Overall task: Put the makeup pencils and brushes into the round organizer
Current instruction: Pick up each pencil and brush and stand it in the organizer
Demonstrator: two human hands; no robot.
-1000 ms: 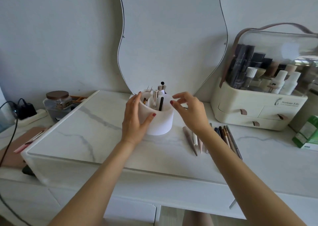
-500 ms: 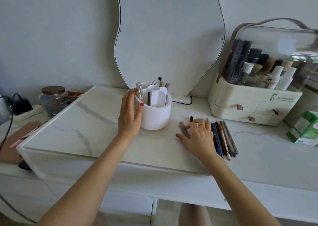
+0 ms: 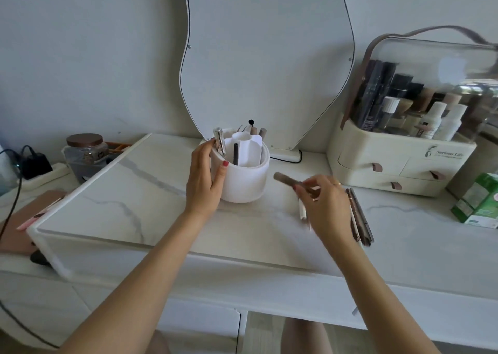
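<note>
The white round organizer (image 3: 248, 181) stands on the marble top in front of the mirror, with several pencils and tools upright in its compartments. My left hand (image 3: 203, 181) wraps its left side, thumb on the rim. My right hand (image 3: 324, 202) hovers just right of the organizer, fingers closed on a brown makeup pencil (image 3: 285, 179) whose tip points up-left toward the organizer. A white pencil (image 3: 302, 210) lies under that hand. Several brown pencils (image 3: 359, 216) lie in a row on the table to the right of my hand.
A wavy mirror (image 3: 266, 57) leans on the wall behind the organizer. A cream cosmetics case (image 3: 401, 162) with drawers stands at the right, a green box (image 3: 479, 200) beyond it. A lidded glass jar (image 3: 85, 151) and a power strip with cables sit at the left.
My right hand has lifted off the row of pencils with a brown pencil and moved up-left toward the organizer. My left hand stays on the organizer's side.
</note>
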